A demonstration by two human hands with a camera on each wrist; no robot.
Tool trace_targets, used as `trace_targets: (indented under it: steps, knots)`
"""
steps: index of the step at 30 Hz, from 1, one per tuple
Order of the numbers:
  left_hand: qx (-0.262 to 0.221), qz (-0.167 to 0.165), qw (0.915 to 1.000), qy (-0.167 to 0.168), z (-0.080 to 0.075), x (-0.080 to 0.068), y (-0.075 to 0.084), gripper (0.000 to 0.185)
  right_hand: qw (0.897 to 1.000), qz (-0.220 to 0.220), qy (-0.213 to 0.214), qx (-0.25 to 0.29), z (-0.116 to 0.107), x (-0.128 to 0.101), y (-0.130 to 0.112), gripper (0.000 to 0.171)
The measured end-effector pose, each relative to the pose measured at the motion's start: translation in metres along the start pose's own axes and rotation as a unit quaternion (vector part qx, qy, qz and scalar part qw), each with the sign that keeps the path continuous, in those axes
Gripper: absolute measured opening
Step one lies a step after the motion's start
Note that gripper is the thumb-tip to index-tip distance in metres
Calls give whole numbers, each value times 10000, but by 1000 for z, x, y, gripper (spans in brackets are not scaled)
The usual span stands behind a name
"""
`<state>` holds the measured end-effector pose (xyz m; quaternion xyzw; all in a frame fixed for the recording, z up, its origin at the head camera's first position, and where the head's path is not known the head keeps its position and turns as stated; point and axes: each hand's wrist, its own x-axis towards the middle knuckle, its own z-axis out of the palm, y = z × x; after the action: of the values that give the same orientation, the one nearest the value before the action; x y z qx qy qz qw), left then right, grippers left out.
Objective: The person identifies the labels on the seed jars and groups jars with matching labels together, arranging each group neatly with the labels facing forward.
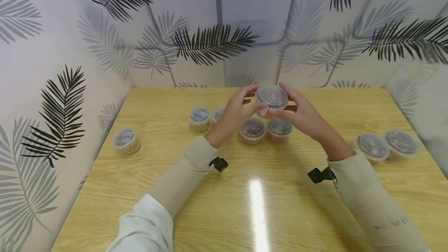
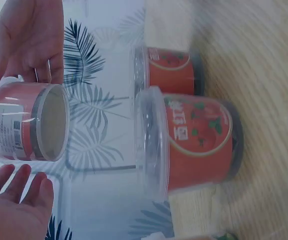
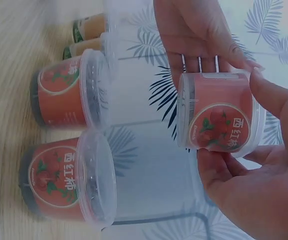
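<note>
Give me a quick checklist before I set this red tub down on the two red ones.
1. Both hands on the held tub: ok, left hand and right hand hold it from opposite sides.
2. Lid on held tub: ok, clear lid in place.
3. Two red tubs below side by side, upright: ok.
4. Their lids seated flat: cannot tell.
5. Held tub level: not ok, tilted slightly.
6. Table space around: ok, other tubs stand apart.

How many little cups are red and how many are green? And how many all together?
Red-label cups: 3, the held cup between the left hand and right hand, plus two on the table.
Green-label cups: 2.
Label hidden: 3.
Total: 8.
</note>
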<state>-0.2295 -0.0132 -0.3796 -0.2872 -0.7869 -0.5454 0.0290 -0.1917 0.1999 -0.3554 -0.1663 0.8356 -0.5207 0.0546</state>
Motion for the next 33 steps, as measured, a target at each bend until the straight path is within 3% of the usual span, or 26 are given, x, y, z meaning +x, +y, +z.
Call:
trace_targets:
  steps: [6, 13, 18, 24, 33]
  knots:
    - [-650, -13, 9967, -489, 1, -20, 11, 76, 9989, 90, -346, 287, 4, -22, -8, 80]
    - [-1493, -33, 9852, -846, -6, -47, 46, 90, 9942, 46, -509, 951, 14, -42, -17, 76]
    - [-1860, 228, 9790, -804, -6, -55, 50, 86, 9884, 84, -534, 1416, 15, -51, -19, 73]
    - [-2054, 230, 9761, -669, -6, -63, 52, 78, 9856, -59, -479, 1620, 14, -60, -19, 70]
    - [-2163, 394, 9752, -237, -7, -71, 60, 67, 9739, -554, 71, 2202, 18, -71, -18, 51]
